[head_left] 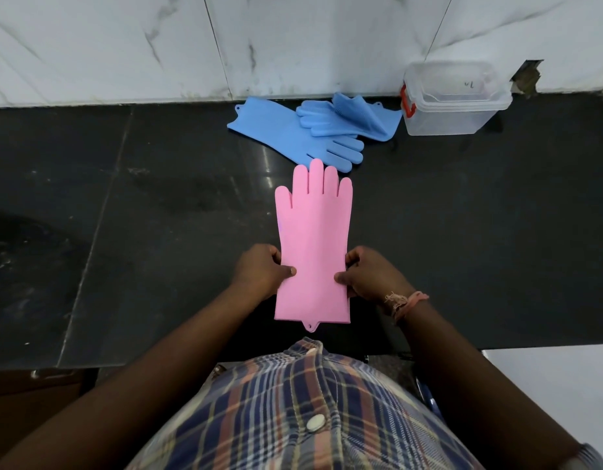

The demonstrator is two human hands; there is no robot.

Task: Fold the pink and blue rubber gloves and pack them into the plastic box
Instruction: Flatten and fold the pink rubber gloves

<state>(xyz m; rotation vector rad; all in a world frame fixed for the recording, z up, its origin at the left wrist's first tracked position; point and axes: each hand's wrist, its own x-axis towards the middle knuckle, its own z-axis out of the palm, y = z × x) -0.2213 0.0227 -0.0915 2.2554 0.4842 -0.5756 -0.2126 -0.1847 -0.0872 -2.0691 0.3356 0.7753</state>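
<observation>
Pink glove [313,239] lies flat on the black stone counter [462,232], fingers pointing away toward the wall, cuff at the near edge with a small hang tab sticking out past it. Looks like one glove, though a second could be stacked under it; can't tell from here. Surface is smooth, matte rubber, no creases.

Left hand [261,270] pinches the glove's left edge at the wrist section, thumb on top, other fingers curled under the edge. Right hand [369,273] does the same on the right edge, thumb pressed on top, fingers tucked beneath. Both grips narrow, just on the edges. Thread wristband [406,301] on the right wrist.

Blue gloves [306,132] are further back, just beyond the pink fingertips but not touching. One lies flat on a diagonal; the other is thrown over it, part folded, showing a ribbed, bristly palm side.

Plastic box [454,100] sits at the back right against the white marble wall [123,45], just beside the blue gloves. Clear, rectangular with rounded corners, a red latch on its left end; open with nothing visible inside.

Counter is polished dark stone with seams and dusty smears. Checked shirt [310,408] fills the bottom of the view. Nothing sits between the pink glove and the box except the blue pair.
</observation>
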